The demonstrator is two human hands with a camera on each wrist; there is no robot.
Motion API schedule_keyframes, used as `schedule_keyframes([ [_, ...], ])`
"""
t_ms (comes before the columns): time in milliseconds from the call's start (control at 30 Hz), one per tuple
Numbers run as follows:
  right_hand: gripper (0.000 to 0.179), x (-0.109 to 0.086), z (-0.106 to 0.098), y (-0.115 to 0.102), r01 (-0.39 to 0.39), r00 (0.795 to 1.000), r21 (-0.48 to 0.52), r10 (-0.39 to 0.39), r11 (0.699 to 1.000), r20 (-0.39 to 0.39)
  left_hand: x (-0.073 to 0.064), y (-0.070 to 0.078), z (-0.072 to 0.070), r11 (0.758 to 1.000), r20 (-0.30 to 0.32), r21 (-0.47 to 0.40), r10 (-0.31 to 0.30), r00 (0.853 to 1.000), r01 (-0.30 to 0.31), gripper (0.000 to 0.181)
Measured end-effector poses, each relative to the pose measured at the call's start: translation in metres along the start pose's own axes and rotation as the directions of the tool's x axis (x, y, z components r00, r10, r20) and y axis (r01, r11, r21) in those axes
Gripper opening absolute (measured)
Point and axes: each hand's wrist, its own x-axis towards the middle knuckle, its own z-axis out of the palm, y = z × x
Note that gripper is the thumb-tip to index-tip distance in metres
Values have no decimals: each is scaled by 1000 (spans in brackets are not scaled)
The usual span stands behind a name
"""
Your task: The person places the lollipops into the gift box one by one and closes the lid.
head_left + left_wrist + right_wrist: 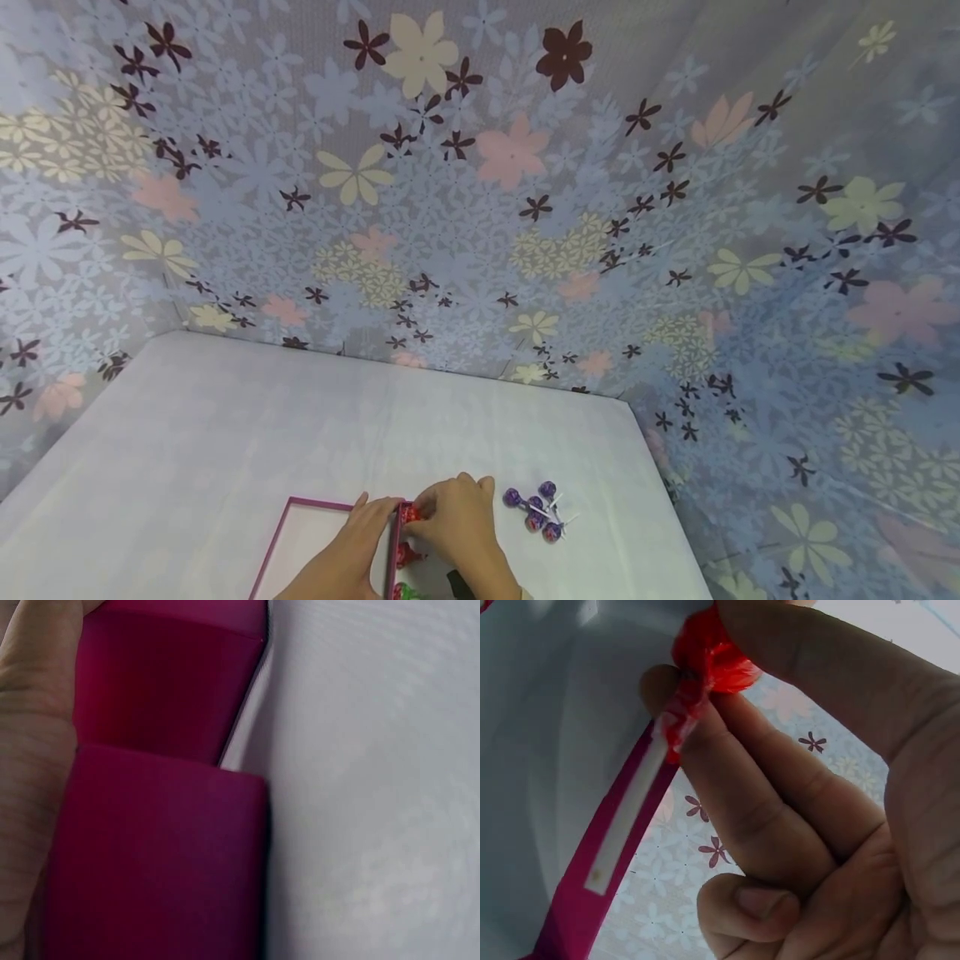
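A magenta-edged box (392, 558) with a white inside lies at the near edge of the head view. In my right hand (461, 517), thumb and fingers pinch a red-wrapped lollipop (712, 656). Its white stick (626, 817) points down and left in the right wrist view, over a magenta edge. Another red lollipop (408, 554) and a green-wrapped one (405, 592) lie nearer along the box wall. My left hand (345, 550) rests against the wall's left side, fingers extended toward its far corner. The magenta side (157, 847) fills much of the left wrist view, beside a straight finger.
Several purple-wrapped lollipops (535, 504) lie in a loose cluster to the right of my right hand. Left of the box wall is a white panel with a magenta rim (318, 502). Flower-patterned fabric (450, 250) rises behind the white table (337, 417).
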Motion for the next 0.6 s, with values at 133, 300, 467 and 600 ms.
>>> schedule_keyframes([
  [133, 22, 1, 2, -2, -3, 1000, -31, 3, 1000, 24, 0, 1, -1, 999, 30, -18, -49, 998, 49, 125],
  [300, 22, 2, 3, -4, 1, 999, -73, 2, 997, 47, 0, -1, 0, 1000, 1, 17, -3, 1000, 3, 124],
  [467, 23, 2, 3, -4, 9, 999, -86, -5, 996, 48, 0, -3, 2, 998, -42, 50, 49, 998, -47, 123],
  [600, 24, 3, 5, -3, 26, 998, -82, -22, 996, 54, 0, -4, 2, 998, -30, 43, 52, 998, -51, 121],
])
